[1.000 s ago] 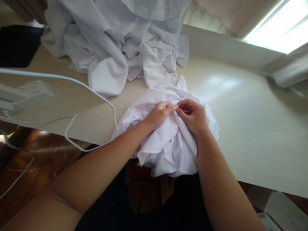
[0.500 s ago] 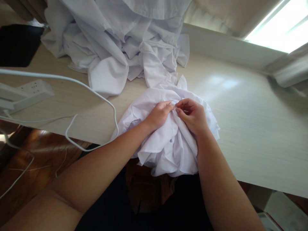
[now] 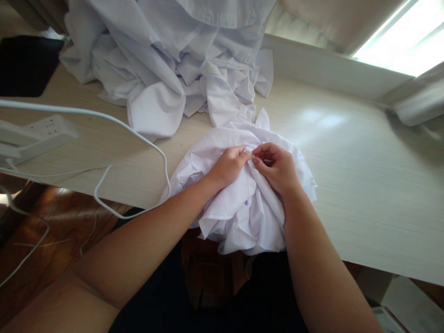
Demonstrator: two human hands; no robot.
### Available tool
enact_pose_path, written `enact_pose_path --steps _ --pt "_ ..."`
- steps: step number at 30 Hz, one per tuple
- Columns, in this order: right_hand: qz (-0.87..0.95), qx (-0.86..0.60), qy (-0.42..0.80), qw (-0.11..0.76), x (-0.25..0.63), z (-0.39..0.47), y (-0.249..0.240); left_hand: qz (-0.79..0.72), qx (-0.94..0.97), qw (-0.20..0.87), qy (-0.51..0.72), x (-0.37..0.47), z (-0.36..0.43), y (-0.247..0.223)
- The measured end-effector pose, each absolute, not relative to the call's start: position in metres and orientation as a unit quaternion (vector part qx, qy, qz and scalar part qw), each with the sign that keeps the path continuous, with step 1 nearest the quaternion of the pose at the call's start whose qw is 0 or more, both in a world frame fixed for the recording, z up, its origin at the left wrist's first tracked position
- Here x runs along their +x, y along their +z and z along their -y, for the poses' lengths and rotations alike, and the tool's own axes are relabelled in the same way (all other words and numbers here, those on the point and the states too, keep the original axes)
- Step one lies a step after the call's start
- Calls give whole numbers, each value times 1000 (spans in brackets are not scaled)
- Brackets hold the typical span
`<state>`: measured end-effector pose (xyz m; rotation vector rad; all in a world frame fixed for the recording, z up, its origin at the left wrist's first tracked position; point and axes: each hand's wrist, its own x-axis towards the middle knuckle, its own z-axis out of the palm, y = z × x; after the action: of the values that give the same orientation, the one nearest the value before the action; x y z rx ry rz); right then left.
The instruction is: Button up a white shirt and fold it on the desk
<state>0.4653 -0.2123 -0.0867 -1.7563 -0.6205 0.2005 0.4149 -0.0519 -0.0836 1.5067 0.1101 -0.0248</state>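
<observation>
A bunched white cloth garment lies at the table's front edge, part of it hanging over. My left hand is closed on a fold of it, thumb pressed towards the fingers. Close beside it, my right hand pinches the same cloth between thumb and fingertips. The fingertips of both hands nearly meet at one small spot. Whether a button or other small piece sits there is too small to tell.
Behind lies a large heap of white garments on the pale table. At left are a white power strip, a looping white cable and a black flat item. A bright window stands at upper right.
Both hands stay almost in place on the cloth. The fingertips have shifted only very slightly; the garment and everything around it look the same.
</observation>
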Motion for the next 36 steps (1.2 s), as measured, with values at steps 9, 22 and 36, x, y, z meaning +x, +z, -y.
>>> enact_pose_path --steps 9,22,36 --pt "263 -773 55 575 464 212 -87 -85 709 700 17 414 50 -81" --pt "264 -764 66 585 464 214 -85 -57 711 700 35 413 53 -82" --pt "261 -771 63 577 465 215 -86 -48 714 697 46 411 54 -85"
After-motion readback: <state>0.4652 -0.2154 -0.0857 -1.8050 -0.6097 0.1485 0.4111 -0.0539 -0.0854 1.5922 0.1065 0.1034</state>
